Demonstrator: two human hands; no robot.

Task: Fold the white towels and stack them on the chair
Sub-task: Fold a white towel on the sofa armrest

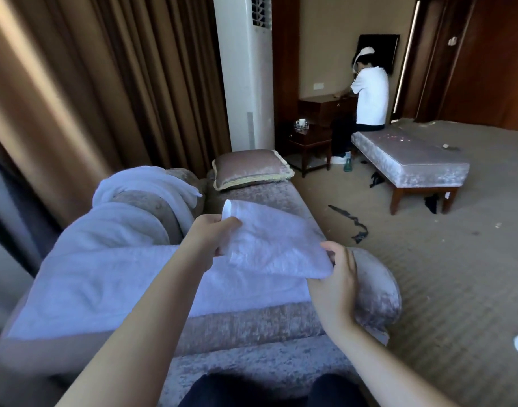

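Observation:
I hold a small folded white towel (277, 245) in the air over the chaise. My left hand (212, 237) grips its far left end, my right hand (337, 274) pinches its near right corner. Below it a large white towel (111, 280) lies spread across the pinkish velvet chaise (252, 324). Another white towel (152, 183) is draped in a heap over the chaise's backrest at the left.
A velvet cushion (252, 168) lies at the far end of the chaise. Brown curtains (105, 83) hang at the left. A person in a white shirt (369, 95) sits on a bench (413, 165) by a desk. Dark scraps (354, 224) litter the carpet.

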